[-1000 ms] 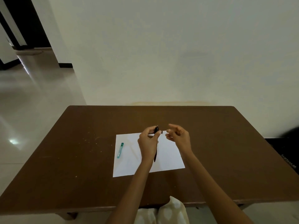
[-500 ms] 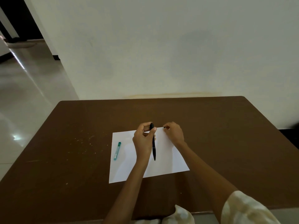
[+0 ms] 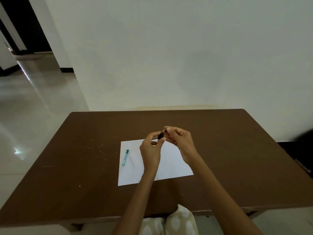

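Mid-step on a slim black plastic pen-like barrel [image 3: 160, 136]. Holding it in the air over the far edge of a white paper sheet [image 3: 172, 165], above the brown wooden table [image 3: 81, 175]. Gripping its upper end in left hand [image 3: 149, 150], thumb and fingers curled round; lower length hidden behind that hand. Pinching a small dark end piece [image 3: 165, 131] between thumb and forefinger of right hand [image 3: 182, 143], right at the barrel's top. Cannot tell whether touching or just apart: too small. Reads as end-piece work, fitting on or pulling off, unclear which. Also on the paper's left part, well apart from both hands: a slim teal plastic tube [image 3: 125, 157], probably refills, so likely a reload job. Next: line end piece up with barrel axis, keep left grip firm, move straight along axis, no sideways twist. Watch for dropping the tiny piece.
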